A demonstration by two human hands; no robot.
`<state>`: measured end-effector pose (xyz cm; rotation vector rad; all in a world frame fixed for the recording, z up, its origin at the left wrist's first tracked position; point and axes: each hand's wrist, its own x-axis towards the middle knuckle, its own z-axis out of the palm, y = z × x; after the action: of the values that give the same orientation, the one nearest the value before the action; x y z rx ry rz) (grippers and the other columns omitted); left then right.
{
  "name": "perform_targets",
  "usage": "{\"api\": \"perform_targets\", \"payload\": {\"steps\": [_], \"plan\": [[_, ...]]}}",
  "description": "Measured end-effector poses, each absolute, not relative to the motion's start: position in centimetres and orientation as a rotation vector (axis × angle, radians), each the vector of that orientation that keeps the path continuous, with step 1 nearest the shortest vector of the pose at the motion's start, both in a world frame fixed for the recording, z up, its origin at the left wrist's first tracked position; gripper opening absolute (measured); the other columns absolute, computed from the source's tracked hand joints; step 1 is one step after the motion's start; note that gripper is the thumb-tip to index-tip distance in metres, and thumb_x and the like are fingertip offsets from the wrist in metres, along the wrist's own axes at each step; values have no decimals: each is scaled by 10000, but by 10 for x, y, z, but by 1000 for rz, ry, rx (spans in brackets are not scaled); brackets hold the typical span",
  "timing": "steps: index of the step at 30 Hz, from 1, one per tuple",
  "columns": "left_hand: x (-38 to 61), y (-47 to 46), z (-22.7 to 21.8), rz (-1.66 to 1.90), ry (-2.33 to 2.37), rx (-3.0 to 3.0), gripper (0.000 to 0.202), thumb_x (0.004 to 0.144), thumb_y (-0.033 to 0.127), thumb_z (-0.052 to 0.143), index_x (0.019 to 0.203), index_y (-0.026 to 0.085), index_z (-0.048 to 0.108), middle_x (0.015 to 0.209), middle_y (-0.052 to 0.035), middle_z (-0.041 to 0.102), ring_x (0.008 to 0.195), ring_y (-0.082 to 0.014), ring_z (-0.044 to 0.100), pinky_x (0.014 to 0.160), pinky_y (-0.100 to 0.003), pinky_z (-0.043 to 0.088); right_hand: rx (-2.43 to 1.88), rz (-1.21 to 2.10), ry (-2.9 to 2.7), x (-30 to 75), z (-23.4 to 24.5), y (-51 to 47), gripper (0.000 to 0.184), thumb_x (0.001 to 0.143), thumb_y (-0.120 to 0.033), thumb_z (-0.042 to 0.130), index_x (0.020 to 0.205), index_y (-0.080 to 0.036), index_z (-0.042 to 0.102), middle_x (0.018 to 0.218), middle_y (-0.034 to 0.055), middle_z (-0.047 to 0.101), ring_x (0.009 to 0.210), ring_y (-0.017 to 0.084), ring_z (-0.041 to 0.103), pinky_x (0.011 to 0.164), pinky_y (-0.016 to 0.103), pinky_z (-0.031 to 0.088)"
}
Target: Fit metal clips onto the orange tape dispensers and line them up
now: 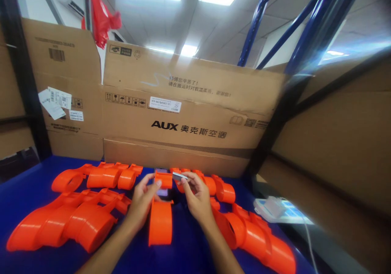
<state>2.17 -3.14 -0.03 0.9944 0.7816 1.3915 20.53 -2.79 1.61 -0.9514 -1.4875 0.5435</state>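
Note:
My left hand (142, 198) and my right hand (197, 196) meet over a blue table (27, 188). Between them stands an orange plastic part (161, 217), upright, with its top end pinched by my left thumb and fingers. My right hand is closed on a small grey metal tool (179, 176) whose tip touches the part's top. A dark phone (161, 171) lies just behind the part, mostly hidden.
Rows of like orange plastic parts lie to the left (70, 221) and to the right (253, 237). Large cardboard boxes (189, 119) wall the table's back and right side. A white device with a cable (275, 208) sits at the right edge. Blue rack posts rise behind.

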Motion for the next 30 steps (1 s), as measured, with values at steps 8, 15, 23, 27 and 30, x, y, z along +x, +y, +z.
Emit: {"api": "perform_targets", "payload": {"steps": [8, 15, 23, 27, 30], "plan": [[17, -32, 6, 1381, 767, 1000, 476, 737, 507, 753, 1031, 137, 694, 517, 0, 618, 409, -104, 498, 419, -185, 376, -946, 526, -1538, 206, 22, -33, 272, 922, -435, 591, 1082, -221, 642, 867, 56, 727, 832, 223, 697, 791, 330, 516], [12, -30, 6, 1356, 767, 1098, 539, 749, 491, 749, 1137, 120, 694, 490, 27, 573, 398, -93, 458, 412, -182, 342, -958, 497, -1557, 206, 23, -34, 239, 935, -400, 580, 1077, -217, 638, 860, 52, 711, 797, 210, 682, 753, 309, 510], [10, -29, 5, 1364, 794, 1064, 554, 725, 514, 758, 1089, 100, 700, 453, 30, 553, 397, -86, 437, 424, -183, 329, -922, 570, -1588, 208, 22, -34, 233, 944, -379, 586, 1098, -212, 633, 842, 44, 712, 788, 202, 682, 729, 295, 505], [9, -27, 5, 1342, 785, 1068, 532, 706, 514, 768, 1051, 114, 708, 443, 32, 557, 384, -81, 420, 413, -183, 304, -928, 626, -1593, 211, 26, -35, 230, 940, -378, 599, 1095, -213, 640, 852, 48, 720, 787, 197, 676, 725, 291, 500], [7, -23, 4, 1312, 805, 1045, 505, 688, 526, 776, 988, 125, 711, 426, 34, 549, 368, -82, 419, 402, -184, 300, -915, 683, -1575, 212, 28, -36, 235, 937, -383, 605, 1091, -209, 636, 850, 45, 720, 801, 193, 674, 743, 289, 498]]}}
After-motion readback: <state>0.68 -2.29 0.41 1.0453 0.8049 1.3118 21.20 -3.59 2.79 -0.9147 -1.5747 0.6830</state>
